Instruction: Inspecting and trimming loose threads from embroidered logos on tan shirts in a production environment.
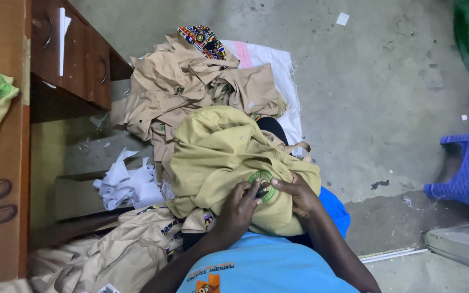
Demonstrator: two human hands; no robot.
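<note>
**On your lap: both hands at the round badge**

On your lap lies a yellowish-khaki shirt (229, 157), bunched up. Your left hand (240, 209) and right hand (297, 192) pinch its cloth on either side of a round green-rimmed badge (262, 185), fingertips touching it. Beyond the shirt, a heap of tan shirts (191, 92) spreads over a white sack (278, 65), with a patterned multicolour cloth (203, 39) on top. Crumpled white paper (128, 184) sits left of your lap, beside a wooden desk (77, 54). More tan garments (115, 255) lie by your left arm. A blue plastic stool (465, 168) stands well apart on your right.
</note>
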